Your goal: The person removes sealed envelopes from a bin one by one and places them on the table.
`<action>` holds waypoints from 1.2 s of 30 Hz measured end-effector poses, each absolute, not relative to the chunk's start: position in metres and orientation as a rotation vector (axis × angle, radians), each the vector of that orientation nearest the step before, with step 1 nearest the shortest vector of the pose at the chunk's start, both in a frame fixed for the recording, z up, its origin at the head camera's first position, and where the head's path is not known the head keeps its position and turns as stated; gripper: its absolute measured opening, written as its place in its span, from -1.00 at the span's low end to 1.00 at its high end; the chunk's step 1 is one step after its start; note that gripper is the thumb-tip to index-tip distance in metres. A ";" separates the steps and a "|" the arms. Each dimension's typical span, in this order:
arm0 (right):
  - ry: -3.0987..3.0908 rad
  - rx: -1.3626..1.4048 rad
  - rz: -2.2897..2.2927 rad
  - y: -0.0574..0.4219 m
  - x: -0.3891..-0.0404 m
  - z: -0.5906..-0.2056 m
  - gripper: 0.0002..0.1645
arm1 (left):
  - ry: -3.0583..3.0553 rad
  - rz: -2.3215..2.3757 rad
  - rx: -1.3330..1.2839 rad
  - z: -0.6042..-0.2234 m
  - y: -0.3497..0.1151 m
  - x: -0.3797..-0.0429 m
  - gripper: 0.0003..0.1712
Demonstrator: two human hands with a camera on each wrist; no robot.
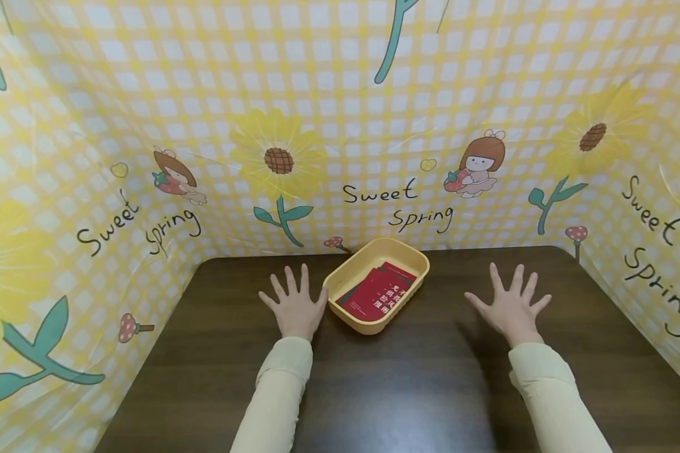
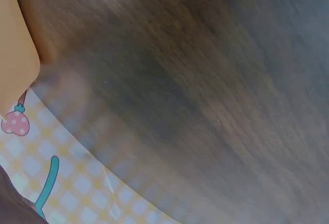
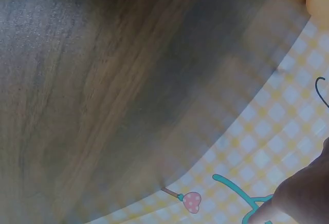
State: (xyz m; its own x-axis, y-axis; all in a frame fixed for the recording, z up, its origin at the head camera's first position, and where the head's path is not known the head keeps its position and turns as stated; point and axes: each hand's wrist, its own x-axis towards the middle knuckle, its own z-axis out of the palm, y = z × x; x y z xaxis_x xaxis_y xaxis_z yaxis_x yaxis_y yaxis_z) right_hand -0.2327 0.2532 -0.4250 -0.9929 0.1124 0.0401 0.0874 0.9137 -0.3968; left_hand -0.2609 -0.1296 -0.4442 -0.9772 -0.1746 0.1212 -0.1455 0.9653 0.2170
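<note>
In the head view a yellow plastic basket (image 1: 333,277) sits at an angle near the back of the table, with red cards or booklets (image 1: 368,296) lying inside it. White and small lettering marks the top one. My left hand (image 1: 297,311) is just left of the basket, fingers spread and straight, its thumb by the rim; I cannot tell whether it touches. My right hand (image 1: 512,311) is well to the right of the basket, fingers spread wide and holding nothing. Part of the right hand (image 3: 303,193) shows in the right wrist view's lower corner.
The dark wood-grain table (image 1: 396,390) has rounded back corners. Around its back and sides hangs a yellow checked cloth (image 1: 340,126) printed with flowers, girls and "Sweet Spring". A corner of the basket (image 2: 15,49) shows at the left edge of the left wrist view.
</note>
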 end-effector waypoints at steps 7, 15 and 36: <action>-2.985 -0.109 0.581 0.257 -0.228 -0.433 0.05 | -2.959 -0.376 0.247 -0.445 -0.119 -0.259 -0.11; -2.856 0.018 0.465 0.259 -0.224 -0.437 -0.53 | -2.947 -0.916 0.421 -0.442 -0.098 -0.255 0.03; -2.698 0.253 0.531 0.213 -0.233 -0.415 -0.80 | -3.000 -1.074 0.435 -0.451 -0.087 -0.253 -0.33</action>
State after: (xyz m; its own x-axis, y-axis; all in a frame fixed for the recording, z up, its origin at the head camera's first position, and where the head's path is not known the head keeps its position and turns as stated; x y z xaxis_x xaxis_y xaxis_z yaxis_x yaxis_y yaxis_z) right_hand -0.2327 0.2132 -0.4151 -0.9122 -0.1013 0.3970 -0.2442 0.9125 -0.3282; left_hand -0.2532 -0.0865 -0.4507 -0.9608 -0.2268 -0.1597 -0.2766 0.7406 0.6123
